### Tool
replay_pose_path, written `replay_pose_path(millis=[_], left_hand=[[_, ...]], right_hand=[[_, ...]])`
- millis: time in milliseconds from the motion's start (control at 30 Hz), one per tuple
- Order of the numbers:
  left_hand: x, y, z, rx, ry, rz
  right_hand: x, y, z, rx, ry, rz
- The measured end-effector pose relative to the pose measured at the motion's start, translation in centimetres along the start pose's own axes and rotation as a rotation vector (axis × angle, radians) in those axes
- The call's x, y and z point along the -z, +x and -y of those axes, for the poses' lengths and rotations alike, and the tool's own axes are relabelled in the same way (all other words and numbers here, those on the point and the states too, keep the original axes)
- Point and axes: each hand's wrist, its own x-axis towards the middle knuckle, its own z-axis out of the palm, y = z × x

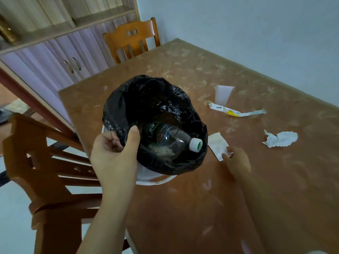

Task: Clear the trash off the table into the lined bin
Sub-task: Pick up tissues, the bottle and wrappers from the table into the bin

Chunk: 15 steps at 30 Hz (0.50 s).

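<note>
A white bin lined with a black bag is held over the near left part of the brown table. My left hand grips the bag's near rim, thumb inside. A clear plastic bottle with a white cap lies inside the bag. My right hand rests on the table, fingertips pinching the corner of a flat white paper piece. Farther right lie a crumpled tissue, a torn white-and-yellow wrapper and a tipped white paper cup.
One wooden chair stands at the table's near left side, another chair at its far end. A cabinet with pale doors runs along the left. A white wall borders the table's far right edge.
</note>
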Motion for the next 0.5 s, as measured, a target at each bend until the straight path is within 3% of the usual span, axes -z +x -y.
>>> replay_pose_path(millis=[200, 500], left_hand=[[0.2, -0.2, 0.1, 0.008, 0.004, -0.023], [1.3, -0.9, 0.4, 0.043, -0.018, -0.018]], right_hand=[[-1.2, -0.7, -0.1, 0.016, -0.076, -0.039], [-2.0, -2.7, -0.4, 0.021, 0.015, -0.105]])
